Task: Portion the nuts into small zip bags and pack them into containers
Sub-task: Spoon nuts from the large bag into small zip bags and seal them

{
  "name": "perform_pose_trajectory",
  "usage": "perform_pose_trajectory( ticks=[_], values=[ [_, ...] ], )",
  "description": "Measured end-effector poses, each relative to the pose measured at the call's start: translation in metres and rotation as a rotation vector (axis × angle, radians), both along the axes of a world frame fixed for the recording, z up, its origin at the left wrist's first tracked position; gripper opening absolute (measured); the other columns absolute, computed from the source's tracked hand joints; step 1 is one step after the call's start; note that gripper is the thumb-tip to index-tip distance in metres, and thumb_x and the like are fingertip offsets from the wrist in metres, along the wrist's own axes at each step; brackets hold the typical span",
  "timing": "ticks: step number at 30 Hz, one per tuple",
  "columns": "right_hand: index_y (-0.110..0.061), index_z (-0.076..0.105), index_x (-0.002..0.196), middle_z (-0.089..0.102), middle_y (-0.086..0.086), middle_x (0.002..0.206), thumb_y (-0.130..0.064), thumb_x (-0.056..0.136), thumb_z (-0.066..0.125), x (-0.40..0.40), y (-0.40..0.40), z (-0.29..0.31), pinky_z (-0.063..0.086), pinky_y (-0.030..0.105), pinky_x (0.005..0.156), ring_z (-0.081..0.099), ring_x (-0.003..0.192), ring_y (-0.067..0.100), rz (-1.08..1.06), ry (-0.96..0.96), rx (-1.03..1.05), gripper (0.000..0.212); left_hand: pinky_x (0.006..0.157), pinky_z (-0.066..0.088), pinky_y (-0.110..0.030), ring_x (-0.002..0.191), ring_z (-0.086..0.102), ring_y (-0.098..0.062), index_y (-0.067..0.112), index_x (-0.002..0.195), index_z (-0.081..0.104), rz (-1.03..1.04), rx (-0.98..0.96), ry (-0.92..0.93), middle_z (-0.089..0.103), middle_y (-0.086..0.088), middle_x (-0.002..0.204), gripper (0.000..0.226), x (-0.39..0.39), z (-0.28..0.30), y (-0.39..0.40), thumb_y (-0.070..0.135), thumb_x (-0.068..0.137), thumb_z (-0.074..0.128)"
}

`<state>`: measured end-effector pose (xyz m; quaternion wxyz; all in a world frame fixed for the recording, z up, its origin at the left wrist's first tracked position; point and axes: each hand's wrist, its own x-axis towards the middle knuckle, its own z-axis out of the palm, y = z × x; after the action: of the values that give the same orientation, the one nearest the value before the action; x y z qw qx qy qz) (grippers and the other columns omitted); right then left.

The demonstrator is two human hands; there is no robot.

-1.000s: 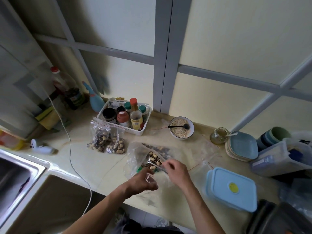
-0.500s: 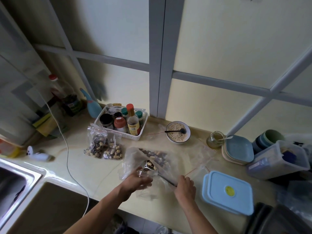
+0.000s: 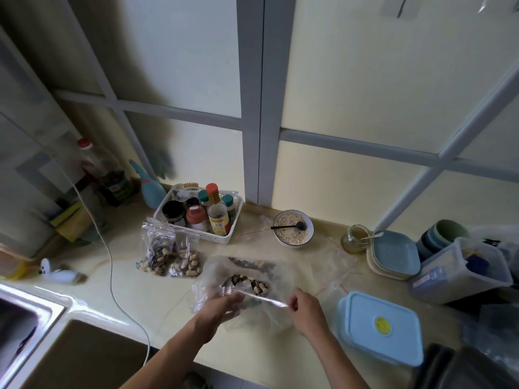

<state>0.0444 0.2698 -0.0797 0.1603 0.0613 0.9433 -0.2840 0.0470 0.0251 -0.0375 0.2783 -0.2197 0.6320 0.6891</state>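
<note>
Head view: left hand (image 3: pixel 224 306) and right hand (image 3: pixel 304 306) each pinch one end of the small zip bag (image 3: pixel 254 296).

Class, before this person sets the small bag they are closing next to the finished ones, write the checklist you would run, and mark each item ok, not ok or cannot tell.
1. Both hands hold the small zip bag: ok; left hand and right hand pinch its top edge at either end.
2. Nuts are inside it: ok.
3. Zip strip fully sealed: cannot tell; the plastic is too blurred.
4. Free counter beside the two filled bags: ok, bare surface shows in front of them.
5. Blue-lidded container open for packing: not ok, its lid is on.
6. Big nut bag clear of the counter edge: ok.
</note>
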Motion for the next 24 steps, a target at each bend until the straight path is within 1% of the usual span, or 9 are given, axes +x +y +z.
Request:
perform_pose_trajectory(
  ticks=[2, 4, 7, 9, 11, 15, 20, 22, 24],
  values=[
    [-0.019, 0.056, 0.084, 0.064, -0.007, 0.077, -0.015, 0.090, 0.070, -0.007, -0.009, 0.015, 0.048, 0.018, 0.061, 0.058, 0.067, 0.004, -0.040, 0.101, -0.162, 0.016, 0.099, 0.053, -0.041, 0.093, 0.072, -0.023, 0.000, 0.109, 0.066, 0.003, 0.011, -0.012, 0.077, -0.012, 0.094, 0.017, 0.001, 0.002, 0.002, 0.011, 0.097, 0.062],
    [-0.020, 0.060, 0.084, 0.065, -0.006, 0.073, -0.012, 0.089, 0.073, -0.012, -0.021, 0.029, 0.046, 0.012, 0.059, 0.061, 0.068, 0.001, -0.129, 0.202, -0.355, 0.016, 0.094, 0.053, -0.036, 0.097, 0.073, -0.021, 0.002, 0.113, 0.066, 0.005, 0.020, -0.048, 0.077, -0.011, 0.102, 0.019, 0.001, -0.002, 0.003, 0.012, 0.099, 0.059],
    [-0.027, 0.068, 0.089, 0.073, -0.012, 0.082, -0.012, 0.086, 0.075, -0.014, -0.042, 0.039, 0.052, 0.014, 0.068, 0.068, 0.077, 0.001, -0.217, 0.181, -0.590, 0.017, 0.098, 0.051, -0.038, 0.110, 0.070, -0.026, 0.006, 0.120, 0.064, 0.009, 0.042, -0.061, 0.072, -0.017, 0.118, 0.025, -0.001, -0.003, 0.002, 0.018, 0.099, 0.059],
    [-0.030, 0.075, 0.097, 0.077, -0.013, 0.091, -0.015, 0.083, 0.076, -0.014, -0.058, 0.033, 0.058, 0.022, 0.077, 0.072, 0.085, 0.004, -0.205, 0.096, -0.678, 0.020, 0.101, 0.051, -0.041, 0.114, 0.068, -0.030, 0.009, 0.121, 0.063, 0.020, 0.046, -0.070, 0.071, -0.017, 0.120, 0.025, -0.003, -0.004, 0.000, 0.019, 0.099, 0.058],
    [-0.031, 0.077, 0.099, 0.078, -0.012, 0.101, -0.027, 0.082, 0.072, -0.014, -0.073, 0.024, 0.059, 0.031, 0.089, 0.073, 0.096, 0.006, -0.182, 0.039, -0.693, 0.019, 0.099, 0.052, -0.041, 0.112, 0.069, -0.029, 0.009, 0.121, 0.064, 0.024, 0.039, -0.078, 0.073, -0.014, 0.118, 0.025, -0.004, -0.004, -0.001, 0.018, 0.098, 0.059],
    [-0.046, 0.073, 0.090, 0.076, -0.011, 0.111, -0.030, 0.093, 0.061, -0.015, -0.095, 0.009, 0.050, 0.025, 0.100, 0.067, 0.107, 0.003, -0.119, -0.070, -0.557, 0.019, 0.103, 0.050, -0.046, 0.110, 0.069, -0.032, 0.010, 0.116, 0.069, 0.045, 0.005, -0.055, 0.074, -0.018, 0.109, 0.031, -0.006, -0.002, -0.010, 0.030, 0.093, 0.063],
    [-0.036, 0.080, 0.098, 0.077, -0.012, 0.094, -0.043, 0.096, 0.050, -0.018, -0.096, 0.013, 0.057, 0.033, 0.086, 0.071, 0.094, 0.009, -0.294, -0.103, -0.630, 0.031, 0.091, 0.055, -0.043, 0.106, 0.070, -0.035, 0.005, 0.122, 0.062, 0.099, 0.070, -0.040, 0.073, -0.018, 0.114, 0.028, -0.021, 0.007, -0.021, 0.020, 0.100, 0.054],
    [-0.032, 0.076, 0.109, 0.074, -0.010, 0.102, -0.046, 0.101, 0.043, -0.021, -0.094, 0.023, 0.054, 0.030, 0.085, 0.068, 0.100, 0.013, -0.347, -0.148, -0.667, 0.038, 0.088, 0.052, -0.041, 0.103, 0.066, -0.036, 0.006, 0.120, 0.066, 0.040, 0.101, -0.024, 0.070, -0.016, 0.113, 0.034, -0.030, 0.011, -0.021, 0.029, 0.095, 0.061],
    [-0.024, 0.067, 0.126, 0.069, 0.000, 0.120, -0.051, 0.106, 0.032, -0.023, -0.095, 0.028, 0.052, 0.028, 0.082, 0.062, 0.106, 0.016, -0.362, -0.248, -0.685, 0.048, 0.076, 0.050, -0.034, 0.088, 0.065, -0.028, 0.008, 0.109, 0.070, -0.075, 0.091, -0.019, 0.068, -0.014, 0.099, 0.023, -0.036, 0.020, -0.016, 0.024, 0.098, 0.058]
  ],
)
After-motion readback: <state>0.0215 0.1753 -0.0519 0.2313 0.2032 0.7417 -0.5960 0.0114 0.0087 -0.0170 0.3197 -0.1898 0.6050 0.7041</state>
